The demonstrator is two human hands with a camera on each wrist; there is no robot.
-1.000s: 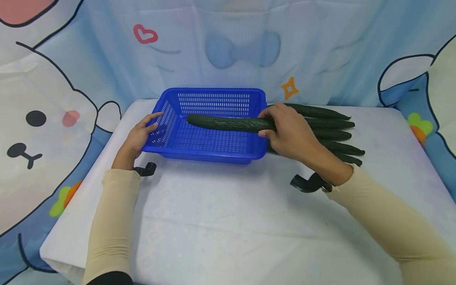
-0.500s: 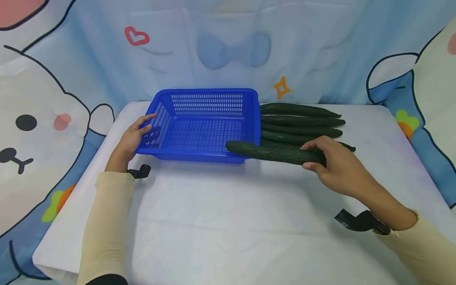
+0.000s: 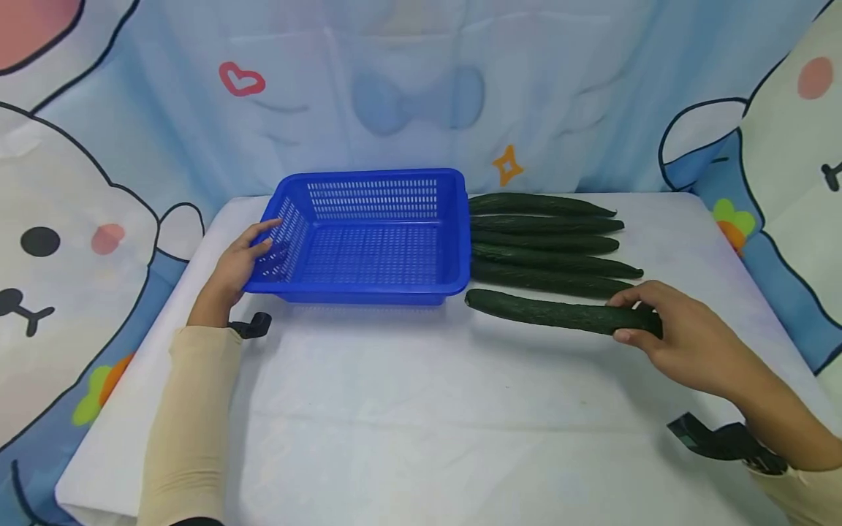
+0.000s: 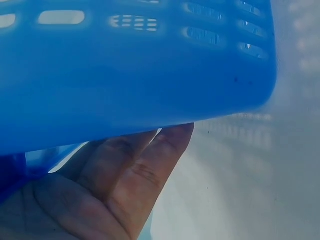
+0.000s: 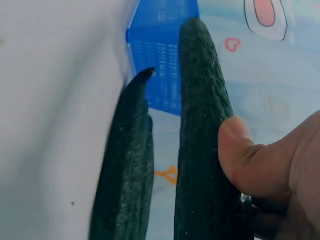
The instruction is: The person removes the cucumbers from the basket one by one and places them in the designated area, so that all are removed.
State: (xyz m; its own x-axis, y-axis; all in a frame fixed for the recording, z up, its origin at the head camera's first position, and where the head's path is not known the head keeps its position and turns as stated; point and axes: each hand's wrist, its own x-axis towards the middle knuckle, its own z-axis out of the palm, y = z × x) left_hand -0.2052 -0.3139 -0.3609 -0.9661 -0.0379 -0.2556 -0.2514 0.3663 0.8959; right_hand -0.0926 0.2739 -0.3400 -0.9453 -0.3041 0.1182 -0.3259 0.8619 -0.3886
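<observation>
A long dark green cucumber is pinched near its right end by my right hand, at the front of a row of cucumbers. In the right wrist view the thumb presses along the side of the held cucumber. My left hand grips the left end of a blue plastic basket, with fingertips over its rim. The left wrist view has fingers against the lower edge of the basket wall. Nothing lies inside the basket.
The row of several cucumbers lies side by side against the basket's right end. A white cloth covers the table. Behind it hangs a blue curtain printed with cartoon figures. Wrist cameras stick out below the hands.
My right hand has carried the cucumber from over the basket rightward and toward me, to the front of the row. The left hand has stayed at the basket; the whole view has shifted slightly.
</observation>
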